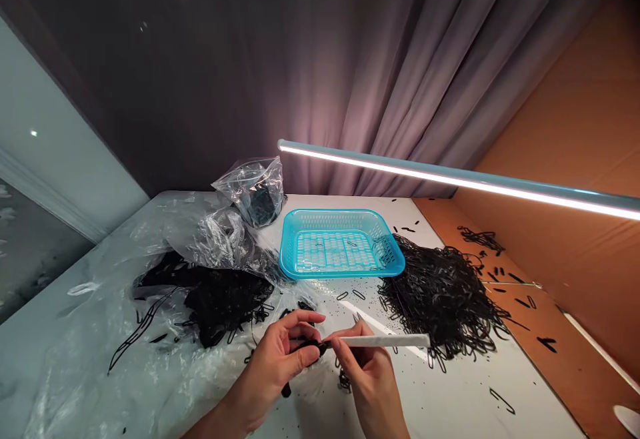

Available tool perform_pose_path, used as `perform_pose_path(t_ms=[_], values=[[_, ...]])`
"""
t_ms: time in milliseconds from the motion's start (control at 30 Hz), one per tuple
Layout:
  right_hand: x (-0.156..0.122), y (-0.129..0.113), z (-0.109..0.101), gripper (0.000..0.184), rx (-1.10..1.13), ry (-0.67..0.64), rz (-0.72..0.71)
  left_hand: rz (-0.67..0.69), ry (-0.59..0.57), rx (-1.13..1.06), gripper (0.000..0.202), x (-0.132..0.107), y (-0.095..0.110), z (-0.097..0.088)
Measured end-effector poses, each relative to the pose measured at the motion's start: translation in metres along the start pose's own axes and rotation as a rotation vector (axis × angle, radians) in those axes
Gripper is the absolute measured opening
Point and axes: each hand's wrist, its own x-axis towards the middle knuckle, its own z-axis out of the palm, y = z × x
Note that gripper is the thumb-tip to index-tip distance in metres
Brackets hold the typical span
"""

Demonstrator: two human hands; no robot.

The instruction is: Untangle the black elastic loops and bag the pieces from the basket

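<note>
From my remote seat, I saw the left hand (280, 353) pinching a small black piece (321, 347) above the white table (440, 402), the right hand (371, 373) gripping a white stick-like tool (393, 341) up to it; this tooling step seemed to need a steady pinch next

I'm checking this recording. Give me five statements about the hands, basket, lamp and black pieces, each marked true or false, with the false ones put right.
1. The right hand holds a white stick. True.
2. The tube lamp is switched off. False: it is glowing brightly.
3. A large black heap lies to the right of the blue basket in the picture. True.
4. The blue basket is round. False: it is roughly rectangular, with rounded corners.
5. The left hand rests flat on the table. False: it is raised, gripping a small black piece between thumb and fingers.
</note>
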Motion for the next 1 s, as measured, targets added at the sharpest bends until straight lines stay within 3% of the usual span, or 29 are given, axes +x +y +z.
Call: perform_pose_path(t_ms=[200, 300, 400, 500, 567, 667, 733, 833, 1000], values=[[0.000, -0.006, 0.001, 0.031, -0.050, -0.014, -0.012, -0.043, 0.032, -0.028, 0.034, -0.001, -0.004, 0.001], [0.000, -0.008, 0.001, 0.031, -0.001, -0.019, -0.030, 0.048, 0.015, 0.125, 0.027, 0.000, 0.000, 0.002], [-0.001, -0.008, 0.004, 0.033, 0.034, -0.033, -0.036, 0.183, 0.076, 0.282, 0.016, 0.003, 0.002, 0.003], [-0.002, -0.006, 0.006, 0.036, 0.027, -0.038, -0.012, 0.257, 0.051, 0.293, 0.027, 0.004, 0.000, 0.002], [-0.002, -0.003, 0.004, 0.036, 0.026, -0.024, 0.009, 0.160, 0.070, 0.169, 0.034, 0.005, -0.002, -0.002], [-0.002, 0.004, -0.001, 0.037, 0.063, 0.006, 0.077, -0.035, 0.236, -0.047, 0.036, 0.006, -0.002, -0.008], [-0.001, 0.008, -0.004, 0.040, 0.101, 0.020, 0.115, -0.083, 0.302, -0.055, 0.037, 0.007, -0.001, -0.012], [0.000, 0.012, -0.006, 0.042, 0.119, 0.052, 0.101, -0.097, 0.235, 0.068, 0.036, 0.007, 0.001, -0.011], [0.007, 0.008, -0.010, 0.040, 0.082, 0.027, 0.056, -0.030, -0.029, 0.249, 0.039, 0.006, 0.001, -0.009]])
